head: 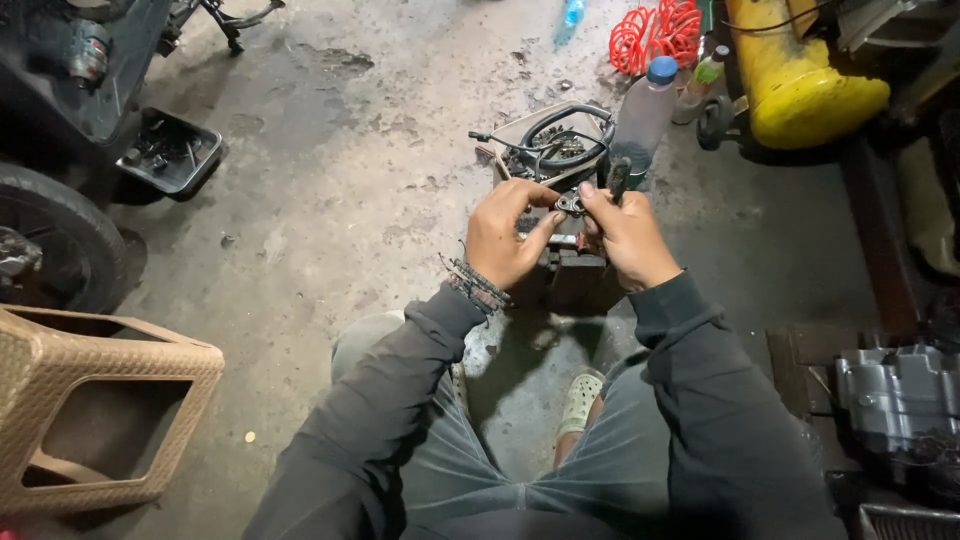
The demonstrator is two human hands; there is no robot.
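Pinching a small metal part point(570, 203) between both hands' fingers point(545, 222), left hand point(505, 240) should steady while right hand point(628, 235) adjusts.

— what's that between your fingers?
— my left hand point(503, 238) and right hand point(625, 235) are covering most of the small metal part point(570, 204); it's looking too tiny to identify.
— and the tyre point(50, 235)?
— the edge is cutting it off.

Bottle point(643, 118) behind tray point(520, 125)
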